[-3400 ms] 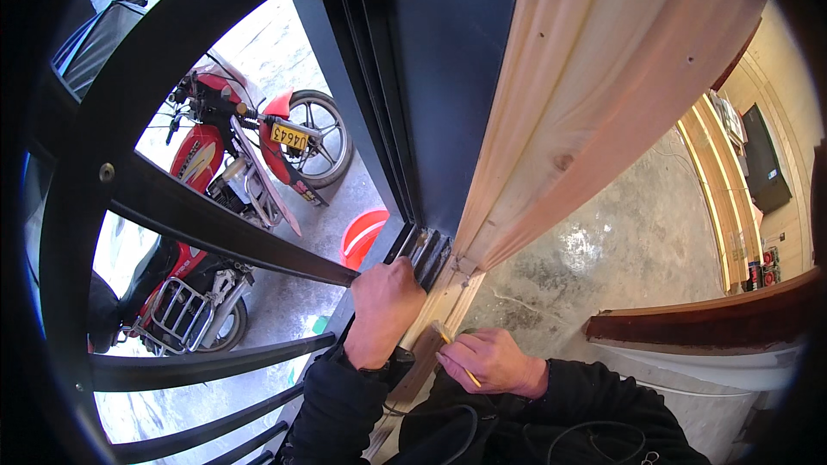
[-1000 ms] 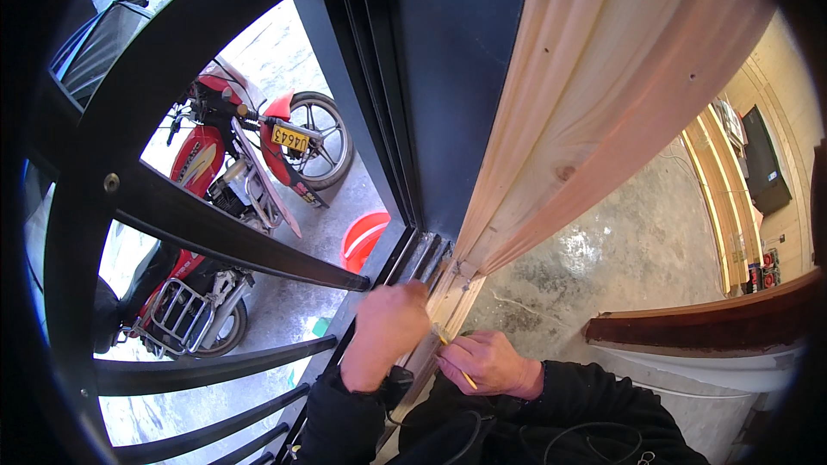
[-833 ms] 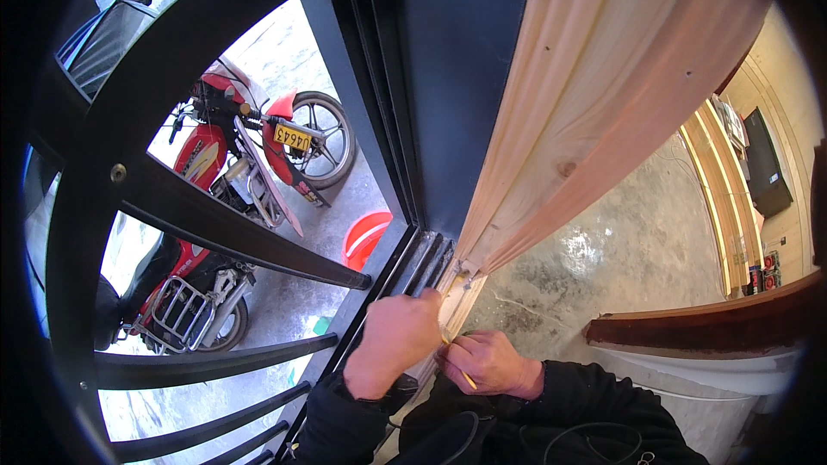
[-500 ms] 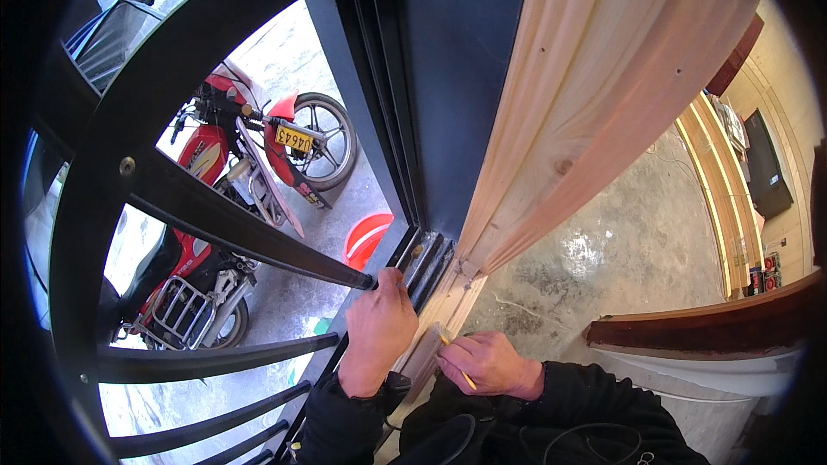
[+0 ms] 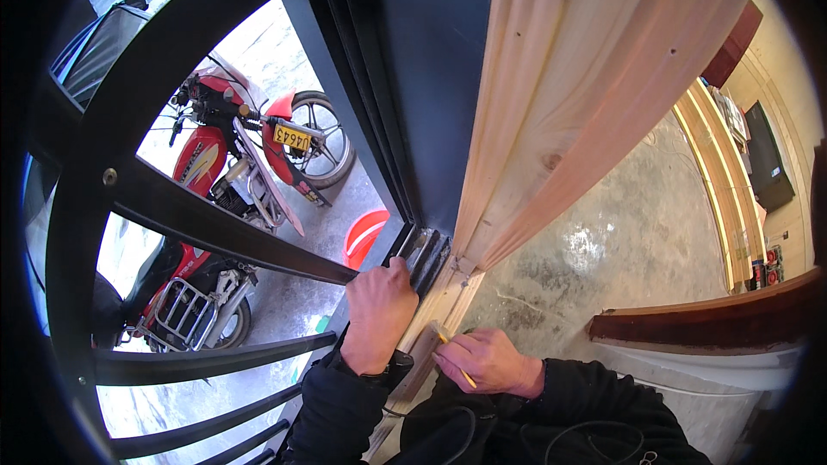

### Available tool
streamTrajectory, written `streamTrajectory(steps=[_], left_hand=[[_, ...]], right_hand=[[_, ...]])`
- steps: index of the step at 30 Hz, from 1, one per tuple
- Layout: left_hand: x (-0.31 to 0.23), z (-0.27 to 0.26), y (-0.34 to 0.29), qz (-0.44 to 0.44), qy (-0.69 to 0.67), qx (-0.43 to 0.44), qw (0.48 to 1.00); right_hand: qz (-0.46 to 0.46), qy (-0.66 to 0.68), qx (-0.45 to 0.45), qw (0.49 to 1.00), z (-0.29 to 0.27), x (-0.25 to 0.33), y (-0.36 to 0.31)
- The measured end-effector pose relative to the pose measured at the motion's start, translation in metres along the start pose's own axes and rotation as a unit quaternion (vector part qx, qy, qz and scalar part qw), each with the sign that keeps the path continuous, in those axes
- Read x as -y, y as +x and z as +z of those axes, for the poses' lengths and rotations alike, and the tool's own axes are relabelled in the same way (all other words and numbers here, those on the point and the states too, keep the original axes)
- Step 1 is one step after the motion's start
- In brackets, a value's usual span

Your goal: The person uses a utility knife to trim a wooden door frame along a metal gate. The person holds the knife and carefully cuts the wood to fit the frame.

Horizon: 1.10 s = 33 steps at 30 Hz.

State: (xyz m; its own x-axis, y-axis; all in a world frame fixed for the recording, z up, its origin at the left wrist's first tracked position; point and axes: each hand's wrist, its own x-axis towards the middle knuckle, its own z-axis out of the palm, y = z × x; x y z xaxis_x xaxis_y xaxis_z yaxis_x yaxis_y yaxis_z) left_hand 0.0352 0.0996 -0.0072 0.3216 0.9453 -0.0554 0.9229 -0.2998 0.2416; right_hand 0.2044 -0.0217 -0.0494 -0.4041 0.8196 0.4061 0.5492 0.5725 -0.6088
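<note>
My left hand (image 5: pixel 379 314) is closed at the lower corner of the dark window frame (image 5: pixel 435 120), its knuckles up against the frame's grooved bottom track (image 5: pixel 428 263). What its fingers grip, if anything, is hidden. To the right, my right hand (image 5: pixel 487 362) pinches a thin yellow pencil-like stick (image 5: pixel 468 377) beside the wooden sill (image 5: pixel 438 306). A small pale piece shows at its fingertips, too unclear to name. A tall pale wooden trim board (image 5: pixel 551 103) rises from the corner where the sill meets the frame.
Black window bars (image 5: pixel 233 228) stand close on the left. Beyond them are a red motorcycle (image 5: pixel 202 155) and a red basin (image 5: pixel 364 237). On the right, a curved brown wooden edge (image 5: pixel 706 327) juts in above the concrete floor (image 5: pixel 577 250); long boards (image 5: pixel 711 181) lie farther off.
My left hand has shifted slightly, its fingers now reaching farther into the track corner. My right hand stays nearly in place with the yellow stick. The view has shifted a little.
</note>
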Motion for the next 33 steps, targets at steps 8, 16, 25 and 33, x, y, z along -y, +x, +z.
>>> streamTrajectory(steps=[8, 16, 25, 33], left_hand=[[-0.004, -0.002, 0.012, 0.005, -0.017, 0.004, 1.0], [0.001, 0.01, 0.01, -0.001, -0.012, -0.006, 1.0], [0.007, 0.009, 0.003, 0.008, -0.06, -0.025, 0.998], [-0.007, -0.005, -0.027, 0.107, -0.057, 0.035, 0.992]], right_hand=[[0.007, 0.004, 0.022, 1.0, -0.005, 0.0, 0.004], [0.0, 0.007, 0.012, 1.0, -0.005, 0.0, 0.007], [0.001, 0.008, 0.004, 1.0, -0.006, 0.002, 0.008], [0.0, -0.001, 0.01, 1.0, -0.004, 0.002, 0.005]])
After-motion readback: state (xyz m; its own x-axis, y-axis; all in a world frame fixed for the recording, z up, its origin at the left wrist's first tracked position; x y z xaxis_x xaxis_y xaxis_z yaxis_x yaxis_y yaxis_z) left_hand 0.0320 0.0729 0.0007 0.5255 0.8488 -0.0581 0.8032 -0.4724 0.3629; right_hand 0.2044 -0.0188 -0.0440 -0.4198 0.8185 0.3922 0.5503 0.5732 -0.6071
